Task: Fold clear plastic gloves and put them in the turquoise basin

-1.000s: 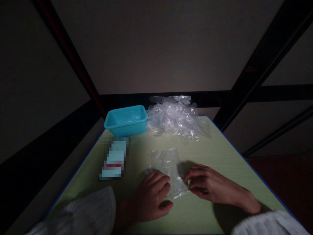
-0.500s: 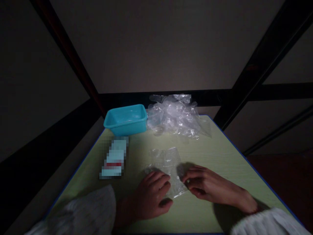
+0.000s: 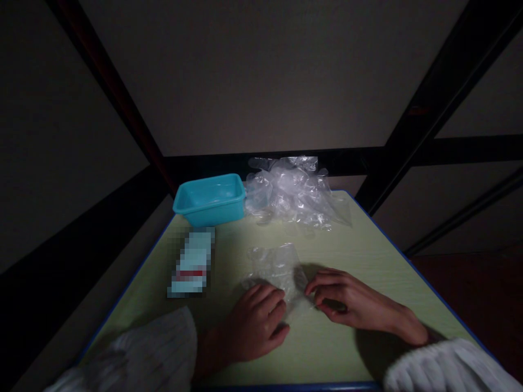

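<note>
A clear, thin plastic glove (image 3: pixel 278 261), apparently folded into a flat rectangle, lies on the table in front of me. My left hand (image 3: pixel 257 324) rests palm down over its lower left part, the fingers loosely bent and the thumb apart. At its right edge is my right hand (image 3: pixel 339 299), with bent fingers and thumb drawn together on the film. The exact contact at those fingertips is dim. Farther back lies a heap of crumpled clear plastic gloves (image 3: pixel 296 188), some with finger shapes showing.
A turquoise plastic basket (image 3: pixel 212 209) stands at the back left of the pale table (image 3: pixel 229 256), touching or nearly touching the heap. In front of it lies a pixelated, light-coloured flat object (image 3: pixel 192 261) with a red band. A wall closes off the far side.
My right hand has shifted slightly up and its finger-thumb gap looks wider. The lower edge of the plastic glove has moved up a little. My left hand stays nearly in place.
</note>
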Tool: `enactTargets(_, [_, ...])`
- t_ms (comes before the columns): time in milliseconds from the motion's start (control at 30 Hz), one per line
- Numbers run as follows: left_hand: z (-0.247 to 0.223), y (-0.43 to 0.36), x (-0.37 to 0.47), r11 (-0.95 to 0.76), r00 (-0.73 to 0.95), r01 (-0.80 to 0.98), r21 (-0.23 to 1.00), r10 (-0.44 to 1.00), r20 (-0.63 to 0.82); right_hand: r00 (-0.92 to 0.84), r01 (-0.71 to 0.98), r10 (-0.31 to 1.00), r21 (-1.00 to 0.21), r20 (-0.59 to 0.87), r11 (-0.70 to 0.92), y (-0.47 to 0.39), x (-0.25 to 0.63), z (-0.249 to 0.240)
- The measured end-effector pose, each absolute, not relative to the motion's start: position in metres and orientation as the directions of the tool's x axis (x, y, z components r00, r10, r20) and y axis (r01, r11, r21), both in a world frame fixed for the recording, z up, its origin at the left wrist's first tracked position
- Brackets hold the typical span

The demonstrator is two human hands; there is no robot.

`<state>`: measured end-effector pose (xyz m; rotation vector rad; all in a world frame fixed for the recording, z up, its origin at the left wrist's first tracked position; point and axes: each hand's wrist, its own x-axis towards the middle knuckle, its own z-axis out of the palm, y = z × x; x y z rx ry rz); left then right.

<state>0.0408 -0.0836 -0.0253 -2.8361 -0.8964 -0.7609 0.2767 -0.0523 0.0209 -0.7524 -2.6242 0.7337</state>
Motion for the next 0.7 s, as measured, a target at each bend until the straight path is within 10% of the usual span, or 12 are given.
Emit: enactTargets(700, [-0.019, -0.082, 0.041, -0.825, 0.689, 0.55, 0.129, 0.536, 0.488, -0.86, 0.429, 0.481, -0.268, 0.17, 0.862, -0.037, 0.288, 0.005])
